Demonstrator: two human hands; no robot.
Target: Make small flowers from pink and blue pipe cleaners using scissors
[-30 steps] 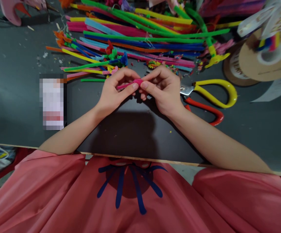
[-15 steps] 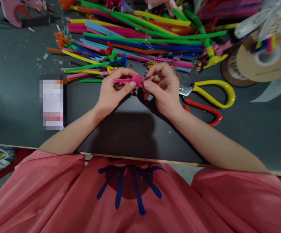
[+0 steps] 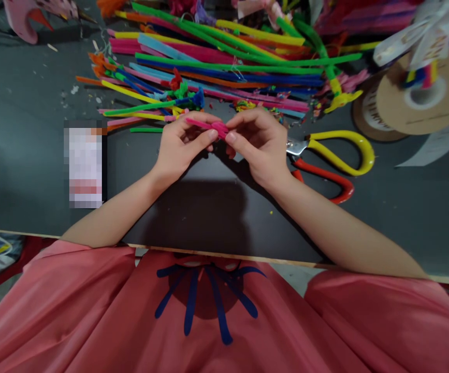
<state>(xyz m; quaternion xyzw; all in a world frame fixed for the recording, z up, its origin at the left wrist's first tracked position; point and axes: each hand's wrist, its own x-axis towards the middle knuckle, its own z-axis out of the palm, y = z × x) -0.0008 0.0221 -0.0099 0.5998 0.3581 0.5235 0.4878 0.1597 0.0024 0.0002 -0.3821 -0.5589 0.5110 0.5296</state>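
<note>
My left hand (image 3: 181,147) and my right hand (image 3: 257,145) meet over the dark table (image 3: 208,207), both pinching one short pink pipe cleaner (image 3: 214,127). Its thin end sticks out to the upper left past my left fingers. The thicker, twisted pink part sits between both thumbs and forefingers. Just beyond the hands lies a heap of coloured pipe cleaners (image 3: 224,67) in green, pink, blue, yellow and orange.
Large scissors (image 3: 333,155) with one yellow and one red handle lie right of my right hand. Cardboard spools (image 3: 414,98) stand at the far right. A blurred white card (image 3: 85,163) lies to the left. The table's front edge runs close to my pink garment.
The pink pipe cleaner has been turned between my fingers, its free end swinging up to the upper left. Both hands stayed in nearly the same place.
</note>
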